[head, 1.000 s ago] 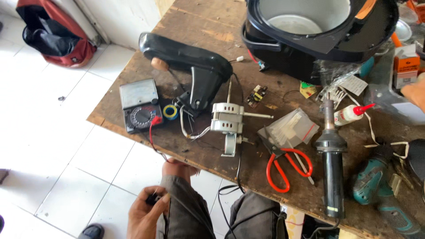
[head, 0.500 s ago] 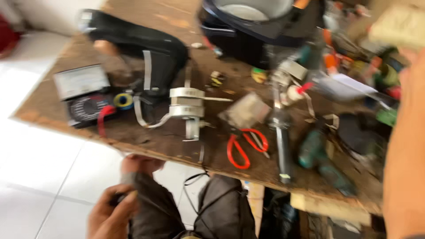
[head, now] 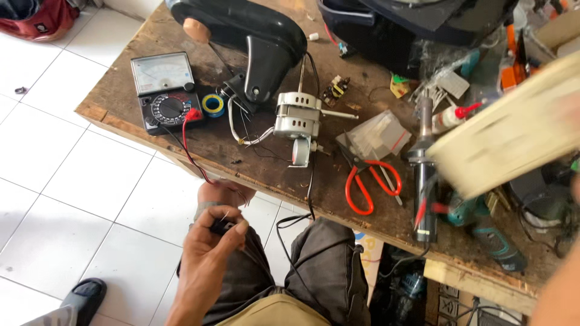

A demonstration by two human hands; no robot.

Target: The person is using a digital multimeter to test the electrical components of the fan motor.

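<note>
Below the workbench (head: 181, 130), the left hand (head: 208, 256) pinches a small black plug (head: 220, 227); right hand's grip unclear.

Motion-blurred pale box (head: 513, 130) over the bench's right side, right hand beyond the frame edge.

We pinch a small black part (head: 219, 226) in our left hand (head: 208, 256) below the tabletop's (head: 121, 102) near edge; meter (head: 164, 90), motor (head: 297, 118) and scissors (head: 370, 181) lie above; a blurred pale box (head: 513, 133) fills the right.
</note>
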